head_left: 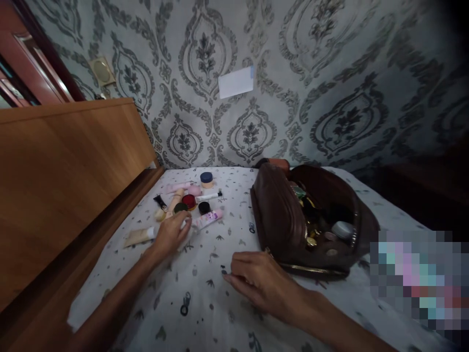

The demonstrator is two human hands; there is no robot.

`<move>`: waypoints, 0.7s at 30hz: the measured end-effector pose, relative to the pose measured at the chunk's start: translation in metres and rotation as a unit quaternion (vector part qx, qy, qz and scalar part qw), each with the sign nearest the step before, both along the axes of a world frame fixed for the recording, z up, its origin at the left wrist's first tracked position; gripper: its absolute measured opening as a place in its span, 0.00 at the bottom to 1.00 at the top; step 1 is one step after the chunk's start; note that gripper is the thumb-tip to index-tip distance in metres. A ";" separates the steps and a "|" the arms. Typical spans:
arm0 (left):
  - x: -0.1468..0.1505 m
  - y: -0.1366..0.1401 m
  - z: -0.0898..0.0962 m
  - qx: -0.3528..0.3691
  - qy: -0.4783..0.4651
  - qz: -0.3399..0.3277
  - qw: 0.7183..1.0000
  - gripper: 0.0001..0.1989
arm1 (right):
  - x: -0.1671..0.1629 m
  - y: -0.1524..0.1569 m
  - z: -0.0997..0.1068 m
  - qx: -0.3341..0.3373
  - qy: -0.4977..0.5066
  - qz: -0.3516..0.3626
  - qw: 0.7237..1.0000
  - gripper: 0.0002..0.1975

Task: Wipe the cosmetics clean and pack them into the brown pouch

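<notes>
Two hands: both resting on a patterned bedsheet [227, 303], well apart from each other.
Left hand [171, 237]: fingers loosely spread, tips touching the lower end of a pink tube [209, 218]; grip on it cannot be told, since the fingers cover that end.
Right hand [256, 278]: fingers curled down onto the sheet, holding nothing visible, just beside the bag's near corner.
Hidden or unclear: lower right corner masked by pixel blocks; bag contents dim, mostly unreadable; labels on the tubes too small to read.
Brown bag [278, 215]: leather-like, soft and slumped, mouth unzipped and gaping, at 3 o'clock from the pink tube; gold-toned small items and a pale round lid [342, 229] visible inside.
Loose cosmetics: clustered at 12 o'clock from the left hand; red round pot [189, 201], black caps, dark-lidded jar [206, 179], beige tube [139, 236] at 9 o'clock.
Wooden headboard [66, 171]: smooth, flat, at 9 o'clock.
Wall [330, 73]: damask-patterned paper with a white card [236, 82] stuck on.
</notes>
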State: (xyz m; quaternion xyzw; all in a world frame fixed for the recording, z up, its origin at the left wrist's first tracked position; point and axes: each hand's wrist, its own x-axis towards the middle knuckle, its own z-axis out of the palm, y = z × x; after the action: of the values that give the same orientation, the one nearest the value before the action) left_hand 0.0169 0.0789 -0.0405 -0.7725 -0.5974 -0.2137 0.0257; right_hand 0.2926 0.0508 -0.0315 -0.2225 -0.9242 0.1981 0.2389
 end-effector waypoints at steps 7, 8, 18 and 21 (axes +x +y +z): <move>-0.068 0.065 0.029 -0.030 0.055 0.127 0.990 0.17 | -0.020 -0.006 -0.036 -0.177 0.052 -0.039 0.982 0.21; -0.076 0.078 0.032 -0.043 0.069 0.137 0.987 0.17 | -0.021 -0.006 -0.042 -0.185 0.059 -0.052 0.979 0.20; -0.105 0.165 0.022 -0.202 0.208 0.092 0.953 0.22 | -0.018 -0.001 -0.064 -0.275 0.112 -0.110 0.948 0.17; -0.112 0.179 0.019 -0.229 0.227 0.084 0.943 0.20 | -0.018 -0.001 -0.063 -0.285 0.113 -0.108 0.946 0.16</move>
State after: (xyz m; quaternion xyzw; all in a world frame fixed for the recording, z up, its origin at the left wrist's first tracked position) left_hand -0.0952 0.2580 -0.0217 -0.7323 -0.6715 0.1131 0.0009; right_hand 0.2743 0.0499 -0.0941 -0.3561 -0.7664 0.4500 0.2888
